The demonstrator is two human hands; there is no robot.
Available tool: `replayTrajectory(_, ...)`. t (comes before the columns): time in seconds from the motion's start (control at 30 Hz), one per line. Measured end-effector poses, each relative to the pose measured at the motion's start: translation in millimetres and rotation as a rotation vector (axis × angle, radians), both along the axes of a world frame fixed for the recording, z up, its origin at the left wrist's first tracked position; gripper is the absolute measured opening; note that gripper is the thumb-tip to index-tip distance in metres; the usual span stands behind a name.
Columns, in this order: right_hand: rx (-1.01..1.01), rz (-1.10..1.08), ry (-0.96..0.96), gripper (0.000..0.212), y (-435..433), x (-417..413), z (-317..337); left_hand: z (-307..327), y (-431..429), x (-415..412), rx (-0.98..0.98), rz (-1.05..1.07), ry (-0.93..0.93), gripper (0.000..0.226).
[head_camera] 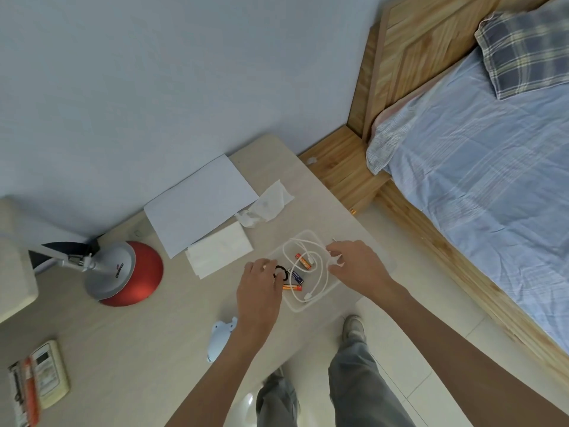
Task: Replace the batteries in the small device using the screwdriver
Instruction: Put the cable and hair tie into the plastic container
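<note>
Head view, single entry.

Clear plastic tray (pixel 334 283): sits near the right edge of the pale desk (pixel 129 349), serving as a catch-all. Contents: a coiled white cable (pixel 320 272); three AAA batteries, namely an orange one (pixel 303 261) under the cable loops, a dark blue one (pixel 297 277) beside it, and a second orange one (pixel 292 288) nearest the front wall; a black elastic band (pixel 280 272).

Left hand (pixel 260 291): over the tray's left end, fingers curled down among the band and the front battery. Whether it has anything pinched cannot be told; the fingertips are hidden under the hand. Judged to be searching for, or picking out, replacement cells.

Right hand (pixel 358 268): at the tray's right side, thumb and fingers closed on a strand of the cable, judged to be lifting it clear so the batteries beneath can be reached.

Small device (pixel 220 337): white, rounded, lying on the desk near its front edge, partly hidden by the left forearm, well apart from the tray. Untouched; cover state not discernible.

Screwdriver: not identifiable in view.

Other desk items: red-and-silver lamp base (pixel 123 274), white paper sheet (pixel 200 208), folded tissues (pixel 220 251), crumpled tissue (pixel 266 204), remote control (pixel 49 372).
</note>
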State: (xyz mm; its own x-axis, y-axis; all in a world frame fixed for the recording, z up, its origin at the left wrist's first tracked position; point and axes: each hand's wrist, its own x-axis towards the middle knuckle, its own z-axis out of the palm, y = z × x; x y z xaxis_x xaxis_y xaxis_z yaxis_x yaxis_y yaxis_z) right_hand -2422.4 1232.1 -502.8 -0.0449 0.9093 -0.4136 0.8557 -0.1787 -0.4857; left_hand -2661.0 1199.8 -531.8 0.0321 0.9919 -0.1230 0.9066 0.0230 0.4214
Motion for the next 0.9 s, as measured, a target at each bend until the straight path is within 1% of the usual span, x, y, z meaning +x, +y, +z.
replayTrajectory(0.1, 0.076, 0.052, -0.073, 0.045, -6.1, 3.4, 10.9, -2.5, -1.5, -0.8, 0.103, -0.096, 0.222, 0.048)
replayTrajectory(0.17, 0.198, 0.128, -0.141, 0.05, -9.1, 4.8, 14.9, 2.2, -2.2, 1.9, 0.104, -0.095, 0.332, 0.06)
replayTrajectory(0.3, 0.48, 0.195, -0.244, 0.055, -9.3, 17.3, 6.6, 13.6, -8.1, 14.4, 0.067, -0.035, 0.447, 0.072)
replayTrajectory(0.4, 0.562, 0.216, -0.312, 0.057, -7.4, 34.6, -6.4, 13.0, -16.2, 23.3, 0.034, 0.027, 0.487, 0.074)
replayTrajectory(0.57, 0.491, 0.287, -0.366, 0.059, -4.5, 68.4, -48.8, -15.0, -28.8, 37.6, -0.099, 0.167, 0.479, 0.073)
replayTrajectory(0.73, 0.314, 0.361, -0.392, 0.056, 0.7, 85.6, -77.1, -44.6, -42.0, 49.9, -0.174, 0.31, 0.426, 0.075)
replayTrajectory(0.8, 0.262, 0.383, -0.389, 0.053, 4.7, 86.7, -80.9, -53.7, -47.1, 52.9, -0.182, 0.356, 0.382, 0.077)
replayTrajectory(0.9, 0.203, 0.417, -0.376, 0.052, 13.0, 82.9, -85.9, -58.3, -50.9, 56.3, -0.166, 0.416, 0.227, 0.08)
